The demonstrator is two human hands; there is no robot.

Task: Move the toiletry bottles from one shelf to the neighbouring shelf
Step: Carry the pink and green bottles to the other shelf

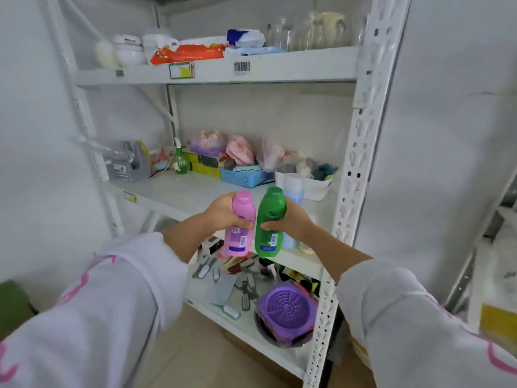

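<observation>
My left hand (221, 212) grips a pink toiletry bottle (240, 228) around its upper body, cap up. Beside it, my right hand (293, 219) grips a green bottle (270, 222) the same way. Both bottles are upright and side by side, held in the air in front of the middle shelf's (181, 194) front edge. A pale blue bottle (293, 189) stands on that shelf just behind the green one, partly hidden by my right hand. A small cream-coloured item (306, 249) lies at the shelf edge under my right wrist.
The middle shelf's back holds a green spray bottle (181, 161), a grey jug (130, 166), a blue basket (246, 177), plastic bags and a white tub (316, 186). The lower shelf carries cutlery and a purple drain cover (288, 308). The white upright post (355, 175) stands at right.
</observation>
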